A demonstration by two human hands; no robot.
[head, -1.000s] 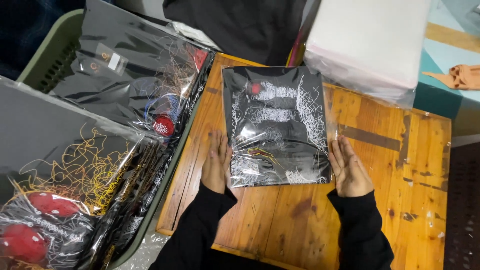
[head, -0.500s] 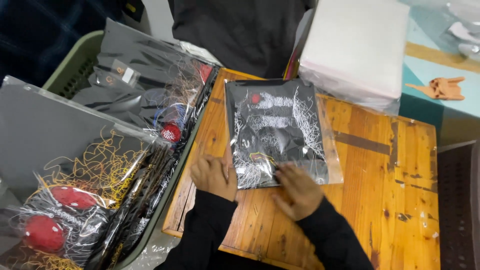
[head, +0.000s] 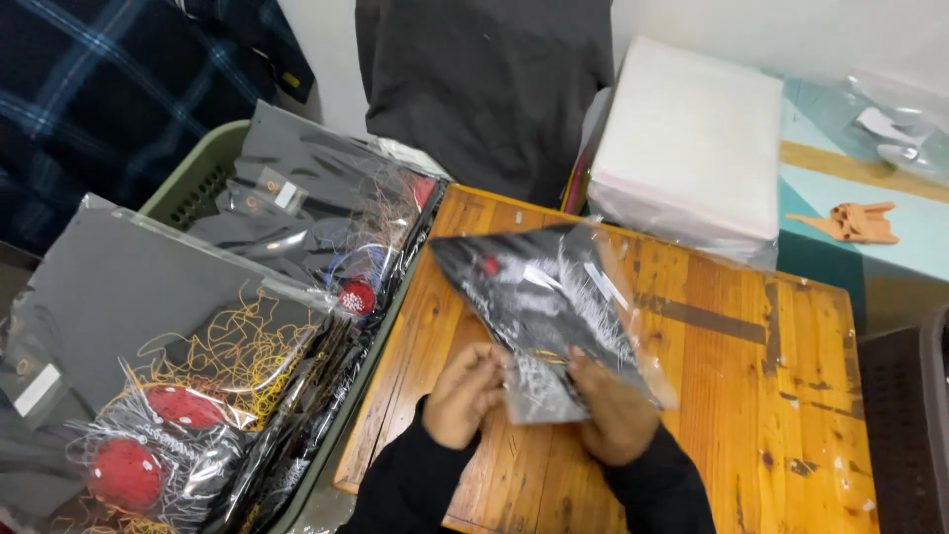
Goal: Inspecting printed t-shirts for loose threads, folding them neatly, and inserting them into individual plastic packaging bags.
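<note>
Head view, read from left to right. A green crate (head: 203, 178) stands just beside the left edge of the wooden table (head: 791, 396) and holds bagged black garments (head: 198, 326); three packs can be told apart, and any further ones are too overlapped to count. Two of these packs show red round prints.

Over the near left part of the table, two hands hold one bagged black garment with white print (head: 554, 307). The pack is lifted and tilted, its far corner pointing toward the crate and its near edge between the hands. The left hand (head: 465, 396) has its fingers curled shut on the pack's near left edge. The right hand (head: 613, 410) grips the near right edge, fingers folded over the clear film. Both forearms, in black sleeves, enter from the near edge of the table.

At the far right corner rests one stack of white bags (head: 692, 148), partly overhanging the far edge. One strip of tape (head: 702, 318) lies on the boards right of the pack. The right half of the table, from the tape to the right edge, carries bare boards.
</note>
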